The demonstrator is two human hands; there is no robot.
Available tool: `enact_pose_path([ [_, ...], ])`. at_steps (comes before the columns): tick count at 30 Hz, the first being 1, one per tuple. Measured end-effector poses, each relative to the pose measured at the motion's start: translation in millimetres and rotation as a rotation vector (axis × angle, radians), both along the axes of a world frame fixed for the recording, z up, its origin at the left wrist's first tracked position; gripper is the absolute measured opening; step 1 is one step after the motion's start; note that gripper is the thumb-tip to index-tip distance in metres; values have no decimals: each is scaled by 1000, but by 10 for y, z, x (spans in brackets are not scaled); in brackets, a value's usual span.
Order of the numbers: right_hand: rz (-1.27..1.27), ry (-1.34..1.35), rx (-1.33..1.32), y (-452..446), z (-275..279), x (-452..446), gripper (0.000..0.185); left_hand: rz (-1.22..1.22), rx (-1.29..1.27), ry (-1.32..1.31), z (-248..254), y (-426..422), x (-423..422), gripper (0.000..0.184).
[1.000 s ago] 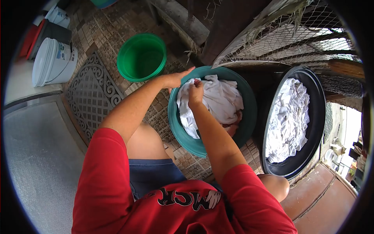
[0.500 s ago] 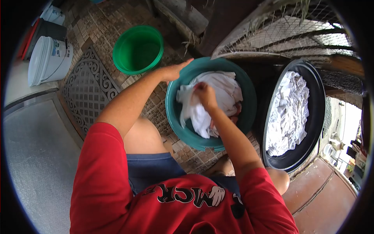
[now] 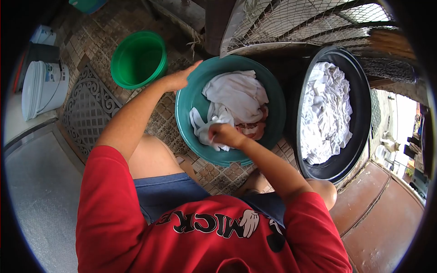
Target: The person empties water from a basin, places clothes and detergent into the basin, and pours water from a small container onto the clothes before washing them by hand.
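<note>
A teal basin [image 3: 273, 136] stands on the floor before me, with white cloths [image 3: 236, 90] and a reddish patterned cloth [image 3: 255, 129] inside. At its left rim lies my left hand [image 3: 180, 78], fingers stretched along the edge; their undersides are hidden. My right hand [image 3: 225, 135] is closed on a white cloth [image 3: 205, 129] low in the basin, near the side closest to me. The bunched part of that cloth disappears under my fingers.
A black tub [image 3: 362, 132] full of crumpled white laundry [image 3: 325, 113] stands tilted on the right. Left of the basin is a green bucket [image 3: 139, 59]. Farther left are a white pail [image 3: 43, 88] and a grey lattice mat [image 3: 88, 111]. Wire mesh [image 3: 291, 25] borders the far side.
My right hand has moved down toward me with the white cloth, from the basin's middle to its near side. My left hand stays at the rim. The whole view has shifted slightly.
</note>
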State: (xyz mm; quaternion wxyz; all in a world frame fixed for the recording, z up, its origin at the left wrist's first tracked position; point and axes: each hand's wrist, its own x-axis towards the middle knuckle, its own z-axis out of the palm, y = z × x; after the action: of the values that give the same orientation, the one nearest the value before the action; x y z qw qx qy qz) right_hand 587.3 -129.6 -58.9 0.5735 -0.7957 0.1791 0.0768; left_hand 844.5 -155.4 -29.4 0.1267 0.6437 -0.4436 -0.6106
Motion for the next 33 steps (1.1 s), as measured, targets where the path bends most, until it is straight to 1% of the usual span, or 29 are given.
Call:
enact_pose_path([
  [2, -238, 22, 213, -335, 538, 45, 8, 28, -23, 19, -56, 33, -9, 88],
  [4, -360, 102, 310, -513, 889, 89, 9, -19, 15, -52, -112, 0, 33, 88],
  [5, -355, 98, 310, -533, 968, 101, 9, -15, 15, -56, -52, 2, 30, 88],
  [7, -420, 6, 628, -551, 1084, 89, 15, -34, 50, -55, 45, -12, -4, 88],
  [8, -421, 11, 629, -558, 1162, 103, 15, -34, 52, -50, 38, -5, -8, 88],
  [10, -583, -131, 766, -559, 1275, 129, 16, -20, 30, -34, 32, -2, 7, 89],
  [11, -546, -174, 449, -615, 1081, 78, 22, -33, 47, -17, 8, -9, 24, 89],
  [12, -551, -174, 446, -663, 969, 47, 22, -38, 44, -16, -17, -1, 32, 89],
  [14, -425, -55, -679, -719, 780, -43, 32, -6, 57, 11, -53, -7, 36, 88],
  [15, -401, 142, -560, -721, 663, -125, 43, -10, 53, 12, -27, -27, 32, 88],
  [16, -403, 144, -561, -650, 529, -178, 43, -10, 51, 25, -4, -22, 30, 88],
  [18, -365, 347, -565, -394, 330, -229, 44, -6, 49, 37, 4, 14, 19, 87],
  [19, -366, 344, -568, -255, 242, -216, 44, 15, 29, 32, -13, 23, 12, 88],
  [21, -226, 454, -724, -9, 64, -161, 39, 35, -5, 24, -20, 17, 7, 89],
  [22, -230, 448, -739, 43, -93, -163, 39, 9, 32, 14, -6, 11, 13, 89],
  [23, -330, 423, -664, 36, -149, -101, 36, -15, 66, -1, -9, -3, 34, 89],
  [24, -429, 390, -582, 0, -215, -34, 33, -48, 24, -15, -21, 2, 47, 89],
  [25, -515, 311, -497, -29, -265, -78, 30, -27, 14, -7, -51, 17, 51, 88],
  [26, -516, 315, -496, -72, -142, -73, 30, -4, 5, 4, -31, 19, 36, 88],
  [28, -510, 214, -334, -191, 150, -51, 32, -15, 12, -8, -60, -1, 49, 88],
  [30, -496, 193, -343, -314, 519, -8, 31, -29, 32, -20, -92, -4, 55, 88],
  [32, -437, 78, -348, -448, 858, -22, 31, -24, 0, -20, -99, -2, 47, 88],
  [33, -448, 93, -276, -508, 1080, -25, 32, -10, 25, -6, -56, -15, 25, 88],
])
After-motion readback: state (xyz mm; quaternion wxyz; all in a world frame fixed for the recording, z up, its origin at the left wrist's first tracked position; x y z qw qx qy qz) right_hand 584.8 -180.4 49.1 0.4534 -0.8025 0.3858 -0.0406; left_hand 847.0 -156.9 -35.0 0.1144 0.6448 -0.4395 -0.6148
